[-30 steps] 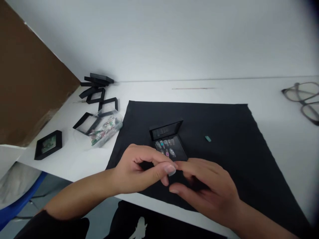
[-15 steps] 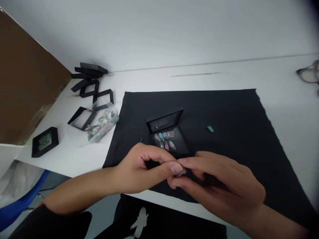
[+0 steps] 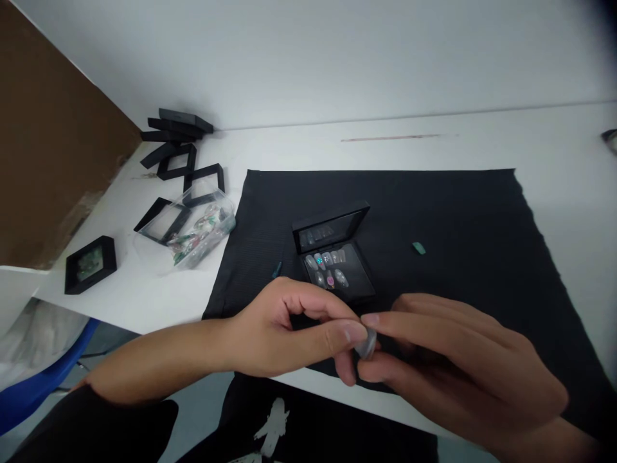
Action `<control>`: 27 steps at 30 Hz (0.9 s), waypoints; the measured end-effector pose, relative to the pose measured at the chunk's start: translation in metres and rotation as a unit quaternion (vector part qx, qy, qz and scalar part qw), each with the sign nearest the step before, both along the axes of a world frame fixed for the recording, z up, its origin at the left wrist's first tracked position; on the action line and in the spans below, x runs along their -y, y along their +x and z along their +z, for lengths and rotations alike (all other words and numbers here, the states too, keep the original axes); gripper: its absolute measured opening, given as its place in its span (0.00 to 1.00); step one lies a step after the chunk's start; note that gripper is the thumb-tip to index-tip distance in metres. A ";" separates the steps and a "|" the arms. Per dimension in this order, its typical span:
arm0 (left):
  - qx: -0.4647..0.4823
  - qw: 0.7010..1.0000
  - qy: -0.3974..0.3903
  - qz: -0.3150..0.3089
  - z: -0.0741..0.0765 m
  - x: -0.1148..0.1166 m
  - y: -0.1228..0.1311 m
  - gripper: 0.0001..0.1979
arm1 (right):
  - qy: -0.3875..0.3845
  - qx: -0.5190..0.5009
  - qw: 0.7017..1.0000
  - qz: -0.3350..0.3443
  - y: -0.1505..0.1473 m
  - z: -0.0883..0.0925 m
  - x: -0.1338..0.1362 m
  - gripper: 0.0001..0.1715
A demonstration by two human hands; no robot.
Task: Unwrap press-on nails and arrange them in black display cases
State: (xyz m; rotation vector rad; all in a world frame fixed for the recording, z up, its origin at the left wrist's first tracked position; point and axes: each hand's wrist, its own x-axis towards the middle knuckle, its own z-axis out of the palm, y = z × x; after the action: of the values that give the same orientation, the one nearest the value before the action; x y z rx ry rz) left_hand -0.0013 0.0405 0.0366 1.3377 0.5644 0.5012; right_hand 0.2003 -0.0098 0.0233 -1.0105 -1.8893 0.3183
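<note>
My left hand [image 3: 289, 334] pinches a clear greyish press-on nail [image 3: 367, 345] between thumb and forefinger, above the front edge of the black mat. From the other side, my right hand [image 3: 463, 366] has its forefinger and thumb closed around the same nail's edges. Just beyond my hands lies an open black display case [image 3: 359, 273] with its lid tilted up. Two rows of press-on nails [image 3: 330, 258] lie in it, mostly clear, one with turquoise glitter and one with pink. To the right, a small green piece [image 3: 419, 248] rests on the mat.
Under the case spreads a black cloth mat [image 3: 457, 212] on a white table [image 3: 159, 289]. A clear plastic box [image 3: 205, 238] of mixed nails stands left, among several black frames [image 3: 205, 182]. Another black case [image 3: 90, 264] is farther left. A dark teal piece [image 3: 276, 270] lies near my left hand.
Both hands have shifted slightly right in view. My right hand's forefinger and thumb have spread a little, and more of the nail shows between the hands. The case stays open on the mat.
</note>
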 end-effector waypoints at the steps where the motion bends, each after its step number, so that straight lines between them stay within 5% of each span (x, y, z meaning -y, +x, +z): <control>1: 0.000 1.000 0.001 -0.002 0.000 0.000 0.000 0.09 | -0.002 0.002 1.000 0.006 0.001 0.001 0.000 0.08; 16: 0.010 0.996 -0.084 0.011 -0.003 0.003 0.001 0.10 | -0.024 0.005 1.000 0.000 0.003 -0.001 -0.001 0.07; 23: -0.029 0.998 -0.018 0.052 -0.005 0.002 0.002 0.05 | -0.015 0.024 1.000 -0.010 0.002 -0.006 -0.003 0.06; 27: -0.017 0.996 0.045 0.078 -0.009 0.003 0.002 0.11 | -0.014 0.033 0.999 -0.017 0.002 -0.007 -0.003 0.07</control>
State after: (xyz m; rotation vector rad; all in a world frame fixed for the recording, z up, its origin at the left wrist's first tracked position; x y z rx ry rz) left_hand 0.0008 0.0375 0.0278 1.3967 0.6833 0.6386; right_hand 0.2027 -0.0065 0.0159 -1.0831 -1.9294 0.2939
